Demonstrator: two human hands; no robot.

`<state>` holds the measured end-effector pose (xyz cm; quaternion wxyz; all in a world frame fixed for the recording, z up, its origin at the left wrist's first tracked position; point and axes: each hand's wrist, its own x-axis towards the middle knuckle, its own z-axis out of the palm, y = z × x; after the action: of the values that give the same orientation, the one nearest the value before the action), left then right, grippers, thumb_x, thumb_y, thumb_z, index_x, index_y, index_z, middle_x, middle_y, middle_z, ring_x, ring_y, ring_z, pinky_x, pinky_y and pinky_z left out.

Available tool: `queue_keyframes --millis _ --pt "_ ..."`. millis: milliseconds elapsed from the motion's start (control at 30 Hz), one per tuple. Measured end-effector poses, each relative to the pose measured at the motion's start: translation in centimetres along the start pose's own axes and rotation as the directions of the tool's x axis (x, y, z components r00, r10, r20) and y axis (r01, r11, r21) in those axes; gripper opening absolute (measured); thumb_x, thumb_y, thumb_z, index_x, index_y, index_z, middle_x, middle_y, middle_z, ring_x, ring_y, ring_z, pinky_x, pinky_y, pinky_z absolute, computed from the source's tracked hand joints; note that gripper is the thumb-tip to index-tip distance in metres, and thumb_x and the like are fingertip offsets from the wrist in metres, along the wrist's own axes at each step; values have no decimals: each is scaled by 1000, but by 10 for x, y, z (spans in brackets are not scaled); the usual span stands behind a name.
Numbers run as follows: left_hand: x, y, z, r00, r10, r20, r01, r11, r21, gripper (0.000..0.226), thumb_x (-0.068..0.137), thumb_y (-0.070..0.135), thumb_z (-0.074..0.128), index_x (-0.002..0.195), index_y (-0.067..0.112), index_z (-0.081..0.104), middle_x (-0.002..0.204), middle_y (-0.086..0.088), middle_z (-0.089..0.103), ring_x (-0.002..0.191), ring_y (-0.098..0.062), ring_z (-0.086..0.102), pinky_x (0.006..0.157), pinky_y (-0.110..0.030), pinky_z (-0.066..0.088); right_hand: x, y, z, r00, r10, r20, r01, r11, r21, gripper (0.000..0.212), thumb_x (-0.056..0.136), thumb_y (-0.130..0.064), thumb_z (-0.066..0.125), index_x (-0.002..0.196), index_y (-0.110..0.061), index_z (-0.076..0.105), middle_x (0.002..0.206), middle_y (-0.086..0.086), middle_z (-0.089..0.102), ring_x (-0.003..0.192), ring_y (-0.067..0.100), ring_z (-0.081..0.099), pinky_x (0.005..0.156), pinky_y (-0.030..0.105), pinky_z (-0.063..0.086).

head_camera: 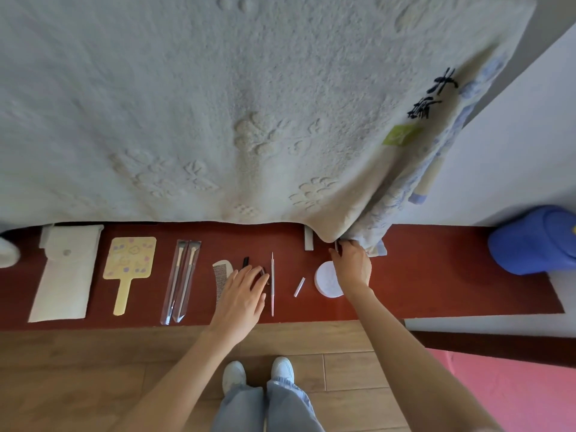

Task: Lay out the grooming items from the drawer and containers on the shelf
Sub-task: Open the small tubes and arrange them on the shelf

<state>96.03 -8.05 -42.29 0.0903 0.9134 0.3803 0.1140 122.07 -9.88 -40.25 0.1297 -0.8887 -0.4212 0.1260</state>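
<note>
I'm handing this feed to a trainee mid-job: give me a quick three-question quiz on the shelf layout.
1. True or false: the yellow hand mirror lies between the white pouch and the packaged brushes.
2. Which lies just right of the left hand? A) white comb B) thin pink tool C) blue cap
3. Fill in: the right hand covers part of the round white ____.

Key
1. True.
2. B: the thin pink tool; the white comb lies left of that hand and the blue cap sits at the far right.
3. Pad.
</note>
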Motion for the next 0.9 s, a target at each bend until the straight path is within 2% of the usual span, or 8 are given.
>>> queue_keyframes --millis 133,267,400,533,700,900 --pt "-1 0 -3 1000 -18 -10 18 1000 -6 39 80 16 70 118 10 63 120 -9 61 115 -27 57 100 -43 46 9 -2 6 995 100 -7 -100 995 25 17 89 -26 62 89 -11 69 96 5 65 89 27 61 61 33 48" --pt "-1 2 -3 1000 -15 -7 14 1000 -5 37 81 16 69 117 11 63 120 -9 61 114 -27 57 100 -43 46 10 -9 2 981 192 11 -193 980 57 13 82 -25 62 79 -18 72 84 2 68 79 25 61 58 27 40" --pt "1 8 0 999 33 33 -33 999 5 40 81 20 68 119 12 62 122 -8 61 117 -26 56 101 -45 45 -12 -21 -3 992 116 -55 -106 983 152 12 80 -27 64 73 -20 69 76 -2 66 84 22 56 64 34 48" --pt "4 16 6 990 70 121 -76 996 39 52 76 29 75 124 14 61 128 -6 59 120 -26 55 99 -47 46 -56 -39 7 990 18 -142 5 987 162 12 76 -28 68 68 -19 65 68 -5 62 75 20 51 64 35 46" --pt "5 20 9 985 76 155 -89 993 77 60 69 35 81 123 15 62 131 -6 59 123 -28 53 102 -49 43 -94 -56 31 999 -14 -30 15 999 44 21 78 -31 65 65 -14 63 66 -1 63 74 23 52 63 36 43" --pt "1 14 5 988 73 134 -85 992 90 60 69 32 81 122 12 62 131 -7 58 126 -28 50 104 -49 41 -95 -60 42 997 12 73 -7 998 -66 26 87 -35 55 83 -13 69 83 2 67 91 23 52 77 35 41"
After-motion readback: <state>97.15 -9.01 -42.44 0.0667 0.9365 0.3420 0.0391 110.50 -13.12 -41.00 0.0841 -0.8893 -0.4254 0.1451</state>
